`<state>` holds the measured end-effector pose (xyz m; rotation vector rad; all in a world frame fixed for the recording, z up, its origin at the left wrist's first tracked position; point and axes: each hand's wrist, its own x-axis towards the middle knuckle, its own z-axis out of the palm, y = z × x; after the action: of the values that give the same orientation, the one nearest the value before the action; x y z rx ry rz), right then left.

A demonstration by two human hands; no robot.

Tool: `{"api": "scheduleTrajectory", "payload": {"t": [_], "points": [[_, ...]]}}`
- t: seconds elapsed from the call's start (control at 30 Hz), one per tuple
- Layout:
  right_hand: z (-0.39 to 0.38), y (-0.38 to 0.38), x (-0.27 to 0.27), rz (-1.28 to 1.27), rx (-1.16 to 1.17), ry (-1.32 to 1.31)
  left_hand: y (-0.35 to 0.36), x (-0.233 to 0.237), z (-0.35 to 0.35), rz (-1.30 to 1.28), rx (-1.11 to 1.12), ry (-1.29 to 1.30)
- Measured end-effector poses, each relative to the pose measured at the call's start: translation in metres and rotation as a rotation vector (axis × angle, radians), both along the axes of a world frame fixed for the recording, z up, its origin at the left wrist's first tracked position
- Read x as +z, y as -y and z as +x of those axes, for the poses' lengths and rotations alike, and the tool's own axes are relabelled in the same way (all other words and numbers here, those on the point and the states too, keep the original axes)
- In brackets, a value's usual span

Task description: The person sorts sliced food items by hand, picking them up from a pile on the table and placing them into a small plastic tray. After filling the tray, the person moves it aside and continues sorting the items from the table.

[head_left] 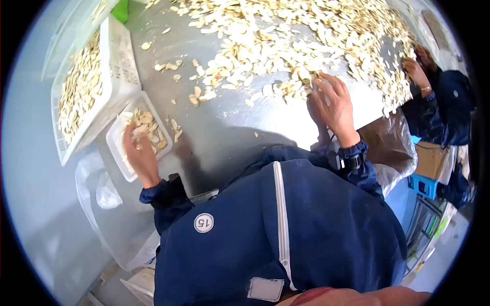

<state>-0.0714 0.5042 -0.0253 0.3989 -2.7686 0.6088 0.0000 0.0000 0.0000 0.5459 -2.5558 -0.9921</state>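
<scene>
Pale, cream-coloured flat slices lie spread over a metal table. My right hand is at the near edge of this spread, fingers extended and apart, fingertips right at a few slices. On the left, my left hand reaches into a small white tray that holds more of the slices. Its thumb and fingers are apart, with the fingertips among the slices, partly hidden by the hand itself. A few loose slices lie on the metal just right of the tray.
A larger white bin full of slices stands at the left, beside a green object. At the right, another person's hand works at the spread's far edge. A clear plastic bag hangs below the table edge, near a cardboard box.
</scene>
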Motion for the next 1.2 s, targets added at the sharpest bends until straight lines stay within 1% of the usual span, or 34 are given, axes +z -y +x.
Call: {"api": "scheduleTrajectory", "payload": {"t": [0.03, 0.07, 0.1, 0.17, 0.2, 0.23, 0.3, 0.37, 0.43, 0.53, 0.57, 0.63, 0.7, 0.73, 0.77, 0.83, 0.9, 0.93, 0.97, 1.03, 1.1, 1.17, 1.2], "points": [[-0.006, 0.01, -0.002, -0.045, -0.048, -0.013, 0.005, 0.013, -0.007, -0.078, 0.029, -0.089], [-0.01, 0.021, -0.004, -0.094, -0.094, -0.025, 0.004, 0.023, -0.013, -0.201, 0.037, -0.06], [0.001, -0.021, 0.018, 0.009, -0.081, 0.005, -0.056, -0.004, -0.009, -0.003, -0.051, 0.002], [-0.007, 0.0, 0.012, -0.043, -0.042, 0.009, -0.089, 0.003, -0.034, 0.137, -0.216, 0.061], [-0.009, 0.009, 0.003, -0.088, -0.016, 0.033, -0.111, 0.008, -0.045, 0.143, -0.358, 0.058], [-0.01, 0.007, 0.001, -0.081, -0.025, 0.026, -0.14, 0.006, -0.057, 0.171, -0.5, 0.053], [-0.009, 0.002, -0.001, -0.065, -0.037, 0.021, -0.186, -0.005, -0.085, 0.136, -0.761, 0.005], [-0.005, -0.002, -0.003, -0.068, -0.053, 0.0, -0.229, -0.014, -0.113, 0.108, -0.79, 0.093], [0.001, -0.003, -0.001, -0.074, -0.057, -0.011, -0.26, -0.027, -0.136, -0.202, -0.774, -0.06], [0.01, -0.001, 0.005, -0.106, -0.077, 0.014, -0.287, -0.037, -0.159, -0.423, -0.695, 0.051], [0.012, -0.001, 0.007, -0.12, -0.083, 0.026, -0.289, -0.039, -0.162, -0.396, -0.695, 0.084], [0.018, 0.005, 0.009, -0.163, 0.014, 0.049, -0.29, -0.036, -0.161, -0.343, -0.698, 0.163], [0.021, 0.016, 0.011, -0.2, 0.18, 0.096, -0.284, -0.035, -0.158, -0.335, -0.691, 0.141], [0.023, 0.021, 0.008, -0.194, 0.236, 0.12, -0.279, -0.029, -0.155, -0.317, -0.697, 0.149], [0.022, 0.025, 0.009, -0.156, 0.245, 0.135, -0.274, -0.025, -0.152, -0.298, -0.703, 0.158], [0.015, 0.021, 0.008, -0.135, 0.225, 0.09, -0.261, -0.025, -0.146, -0.169, -0.681, 0.07], [0.008, 0.01, 0.003, -0.205, 0.197, 0.115, -0.238, -0.016, -0.135, -0.03, -0.667, -0.014], [0.004, 0.004, 0.001, -0.241, 0.179, 0.128, -0.219, -0.02, -0.131, -0.071, -0.634, -0.081], [-0.003, -0.002, 0.003, -0.234, 0.138, 0.052, -0.197, -0.022, -0.126, -0.11, -0.601, -0.15], [-0.014, -0.014, 0.011, -0.189, -0.023, 0.055, -0.151, -0.001, -0.102, 0.099, -0.378, 0.018], [-0.033, -0.027, 0.007, -0.101, -0.096, 0.004, -0.101, 0.015, -0.077, -0.15, -0.206, -0.011], [-0.049, -0.027, 0.001, -0.019, -0.129, -0.07, -0.053, 0.018, -0.053, -0.384, -0.072, -0.002], [-0.056, -0.024, -0.002, 0.033, -0.128, -0.108, -0.05, 0.021, -0.045, -0.403, -0.016, 0.0]]}}
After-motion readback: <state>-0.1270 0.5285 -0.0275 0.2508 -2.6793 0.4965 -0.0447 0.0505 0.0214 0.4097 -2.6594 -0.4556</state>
